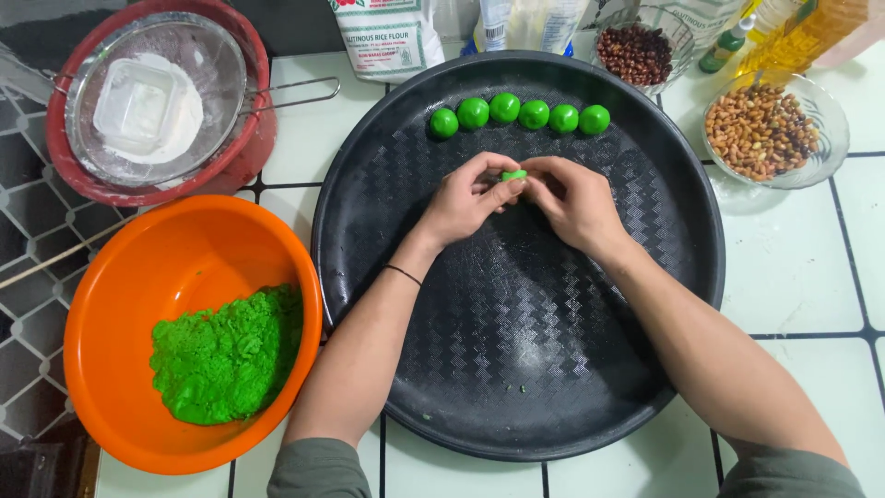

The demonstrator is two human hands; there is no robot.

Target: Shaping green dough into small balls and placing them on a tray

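Both hands meet over the far part of the round black tray (387,277), and between their fingertips they pinch a small piece of green dough (513,174). The left hand (466,198) closes on it from one side and the right hand (573,198) from the other, so both are narrow and holding the same piece. Just beyond it, six green balls (519,114) stand in a curved row near the far rim. The remaining green dough (226,355) lies in the orange bowl (120,304) at the left, on the white tiled bench (793,277). To do this step well, I think the fingers should press softly and evenly, so that the piece keeps one thickness and does not crack at the edge. A glass bowl of peanuts (761,129) is at the right, and a sieve with white flour (152,101) is at the far left.
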